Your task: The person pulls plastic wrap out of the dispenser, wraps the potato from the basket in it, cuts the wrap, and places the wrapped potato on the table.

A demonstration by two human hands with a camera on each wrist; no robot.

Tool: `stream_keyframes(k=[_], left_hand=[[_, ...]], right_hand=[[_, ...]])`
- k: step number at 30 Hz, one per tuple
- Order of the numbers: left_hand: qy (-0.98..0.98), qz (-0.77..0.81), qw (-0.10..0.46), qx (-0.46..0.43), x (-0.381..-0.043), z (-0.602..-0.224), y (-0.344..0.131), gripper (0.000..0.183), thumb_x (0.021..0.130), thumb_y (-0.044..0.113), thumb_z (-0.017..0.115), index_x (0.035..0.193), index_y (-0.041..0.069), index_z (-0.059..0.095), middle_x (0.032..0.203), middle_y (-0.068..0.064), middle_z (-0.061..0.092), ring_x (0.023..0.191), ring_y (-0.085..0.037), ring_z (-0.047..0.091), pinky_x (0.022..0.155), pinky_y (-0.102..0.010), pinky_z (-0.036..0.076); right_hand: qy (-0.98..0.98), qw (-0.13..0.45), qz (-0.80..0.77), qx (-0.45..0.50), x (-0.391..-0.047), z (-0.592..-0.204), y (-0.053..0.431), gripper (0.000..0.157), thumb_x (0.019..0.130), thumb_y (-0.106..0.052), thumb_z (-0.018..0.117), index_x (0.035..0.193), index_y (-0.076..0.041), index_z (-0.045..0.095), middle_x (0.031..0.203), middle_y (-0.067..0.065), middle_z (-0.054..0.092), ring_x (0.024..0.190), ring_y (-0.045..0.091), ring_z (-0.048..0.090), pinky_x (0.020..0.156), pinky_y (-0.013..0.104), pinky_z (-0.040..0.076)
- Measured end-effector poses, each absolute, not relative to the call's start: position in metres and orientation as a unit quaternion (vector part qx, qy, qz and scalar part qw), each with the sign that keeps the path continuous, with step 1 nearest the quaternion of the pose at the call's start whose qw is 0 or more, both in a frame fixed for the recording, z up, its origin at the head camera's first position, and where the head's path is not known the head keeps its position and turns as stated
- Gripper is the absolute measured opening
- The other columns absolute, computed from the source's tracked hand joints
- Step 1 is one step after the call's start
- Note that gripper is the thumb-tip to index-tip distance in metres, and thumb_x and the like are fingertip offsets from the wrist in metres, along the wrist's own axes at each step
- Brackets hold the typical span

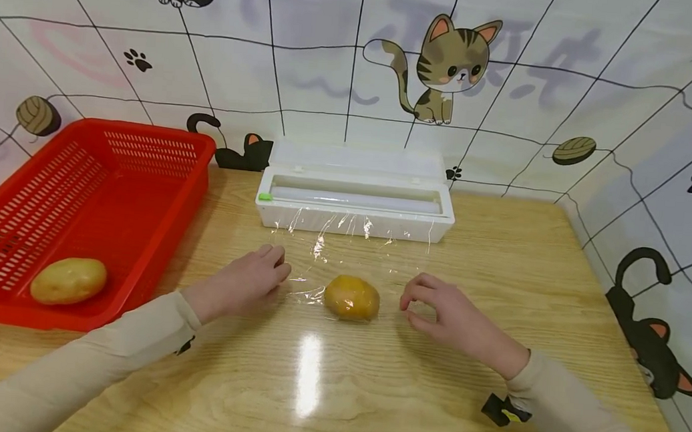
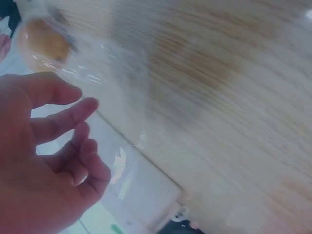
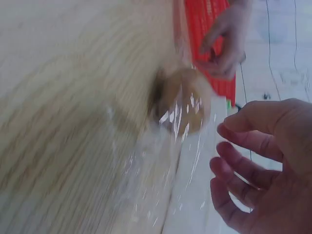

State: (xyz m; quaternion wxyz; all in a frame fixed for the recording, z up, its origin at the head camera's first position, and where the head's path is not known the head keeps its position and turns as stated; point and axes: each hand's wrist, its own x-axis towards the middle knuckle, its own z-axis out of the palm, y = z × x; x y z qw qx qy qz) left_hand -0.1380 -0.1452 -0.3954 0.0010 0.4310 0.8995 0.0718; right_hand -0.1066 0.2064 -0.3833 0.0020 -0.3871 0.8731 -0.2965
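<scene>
A potato (image 1: pixel 352 298) lies on the wooden table with clear plastic wrap (image 1: pixel 318 246) over it. The wrap runs back to a white cling film dispenser (image 1: pixel 354 223), whose lid is raised above the film roll (image 1: pixel 356 200). Left of the potato is my left hand (image 1: pixel 251 276), fingers loosely bent, thumb near the index fingertip. Nothing shows between those fingers (image 2: pixel 90 108) in the left wrist view. My right hand (image 1: pixel 444 313) hovers right of the potato, its fingers curved and apart from the thumb. In the right wrist view the wrap stretches shiny and wrinkled over the potato (image 3: pixel 185 100).
A red plastic basket (image 1: pixel 170 230) stands at the left with a second potato (image 1: pixel 69 281) in its near corner. Behind the dispenser and along the right side rises a cat-patterned wall covering (image 1: pixel 313 80). Wooden tabletop (image 1: pixel 237 389) extends in front of the potato.
</scene>
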Motion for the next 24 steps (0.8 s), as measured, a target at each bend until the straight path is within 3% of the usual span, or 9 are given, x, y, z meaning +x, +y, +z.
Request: stream_keyframes(k=[7, 12, 24], left_hand=[[0.860, 0.100, -0.026, 0.499, -0.122, -0.387, -0.121, 0.035, 0.075, -0.005, 0.069, 0.107, 0.000, 0.059, 0.102, -0.010, 0.052, 0.091, -0.024, 0.052, 0.079, -0.033, 0.048], [0.859, 0.109, -0.022, 0.499, -0.114, -0.388, -0.107, 0.050, 0.080, -0.002, 0.065, 0.128, 0.003, 0.054, 0.124, -0.011, 0.051, 0.111, -0.027, 0.052, 0.089, -0.039, 0.048], [0.891, 0.082, -0.003, 0.446, -0.127, -0.398, -0.098, 0.060, 0.086, 0.019, 0.070, 0.139, 0.004, 0.045, 0.138, -0.013, 0.043, 0.128, -0.029, 0.039, 0.096, -0.049, 0.041]], right_hand=[[0.863, -0.024, -0.253, -0.436, -0.099, -0.388, 0.179, 0.021, 0.079, 0.000, 0.074, 0.099, -0.006, 0.069, 0.102, 0.003, 0.063, 0.097, 0.020, 0.060, 0.084, 0.036, 0.051], [0.886, -0.029, -0.218, -0.409, -0.100, -0.392, 0.171, 0.031, 0.082, -0.006, 0.074, 0.112, -0.003, 0.066, 0.113, 0.007, 0.062, 0.104, 0.023, 0.059, 0.089, 0.037, 0.049], [0.907, -0.050, -0.189, -0.373, -0.109, -0.397, 0.162, 0.047, 0.079, -0.010, 0.077, 0.121, 0.002, 0.057, 0.115, 0.012, 0.059, 0.097, 0.025, 0.060, 0.083, 0.038, 0.051]])
